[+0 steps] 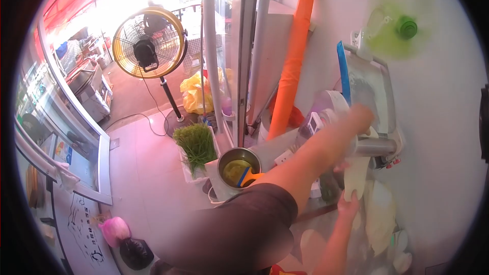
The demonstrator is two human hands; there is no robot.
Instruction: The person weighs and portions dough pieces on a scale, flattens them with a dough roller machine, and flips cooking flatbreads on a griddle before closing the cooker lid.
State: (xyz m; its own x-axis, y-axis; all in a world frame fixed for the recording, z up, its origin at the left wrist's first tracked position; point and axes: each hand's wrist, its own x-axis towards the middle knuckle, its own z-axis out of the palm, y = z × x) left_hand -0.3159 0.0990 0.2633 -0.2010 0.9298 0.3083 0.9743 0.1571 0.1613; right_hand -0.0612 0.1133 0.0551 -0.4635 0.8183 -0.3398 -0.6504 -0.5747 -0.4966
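Note:
A dough-rolling machine (374,147) with a metal roller and a raised tray stands against the wall at the right. From below its roller hangs a pale sheet of dough (357,173). My right hand (349,204) is closed on the lower part of this sheet. Stretched across the counter, my left hand (362,118) is at the top of the machine, just above the roller. It is blurred and its fingers are mostly hidden. More pale dough (381,219) lies to the right of my right hand.
A metal pot (239,167) holds yellowish liquid and an orange-handled brush (248,177). Beside it stands a box of green stalks (195,147). A yellow floor fan (148,43) stands by the doorway, its cord across the floor. A green wall fan (400,25) spins above the machine.

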